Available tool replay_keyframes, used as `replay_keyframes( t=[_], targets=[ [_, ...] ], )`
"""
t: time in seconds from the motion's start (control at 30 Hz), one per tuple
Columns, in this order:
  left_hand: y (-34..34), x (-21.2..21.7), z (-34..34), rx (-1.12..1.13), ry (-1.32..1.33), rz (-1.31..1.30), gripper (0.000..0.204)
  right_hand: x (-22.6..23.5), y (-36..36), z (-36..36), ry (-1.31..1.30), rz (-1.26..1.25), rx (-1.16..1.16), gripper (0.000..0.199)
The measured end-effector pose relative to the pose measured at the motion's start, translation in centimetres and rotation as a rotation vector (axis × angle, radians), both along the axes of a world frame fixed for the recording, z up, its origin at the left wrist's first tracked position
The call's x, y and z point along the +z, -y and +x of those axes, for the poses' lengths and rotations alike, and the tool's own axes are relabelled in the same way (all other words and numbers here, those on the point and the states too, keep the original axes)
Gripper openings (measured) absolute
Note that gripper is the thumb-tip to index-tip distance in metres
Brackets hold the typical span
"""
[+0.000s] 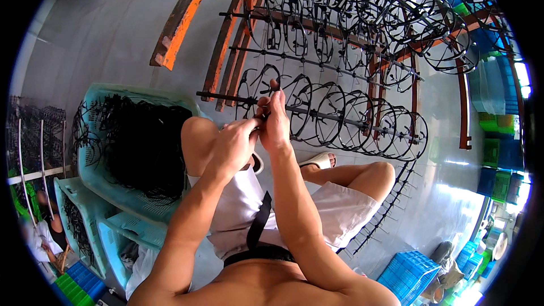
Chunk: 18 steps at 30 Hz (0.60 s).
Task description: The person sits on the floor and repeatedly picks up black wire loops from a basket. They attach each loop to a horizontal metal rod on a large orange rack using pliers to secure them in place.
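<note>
My left hand and my right hand meet in front of me, at the near end of a dark rod. The left fingers are pinched together beside the right palm, over a small dark bit that I cannot make out. The right hand's fingers point up and close against a thin black hoop, which arches beyond the hands and is partly hidden by them. Several similar black hoops hang in a row along the rod, to the right of my hands.
Left of my knee, a pale teal crate holds a tangled heap of black parts. Orange rack posts stand ahead, and more black hoops crowd the rack. A blue crate sits at lower right. A pegged rod lies beside my knee.
</note>
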State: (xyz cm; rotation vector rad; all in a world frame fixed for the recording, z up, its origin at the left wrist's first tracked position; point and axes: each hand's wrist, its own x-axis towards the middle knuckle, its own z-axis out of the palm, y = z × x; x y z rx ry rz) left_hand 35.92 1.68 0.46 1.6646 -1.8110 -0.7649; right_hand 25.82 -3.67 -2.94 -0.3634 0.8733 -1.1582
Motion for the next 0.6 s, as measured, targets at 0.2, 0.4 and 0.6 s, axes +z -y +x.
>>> replay_keyframes(
  t=[0.2, 0.4, 0.6],
  targets=[
    [-0.2, -0.2, 0.1, 0.029, -0.093, -0.025, 0.020, -0.2, -0.9, 0.1, -0.004, -0.063, -0.035, 0.046],
    [-0.3, -0.3, 0.5, 0.043, -0.087, -0.073, 0.016, -0.3, -1.3, 0.1, 0.015, -0.145, -0.048, 0.047],
    [0.5, -0.5, 0.3, 0.137, -0.186, -0.109, 0.013, -2.0, -4.0, 0.5, 0.168, -0.169, -0.190, 0.041]
  ],
)
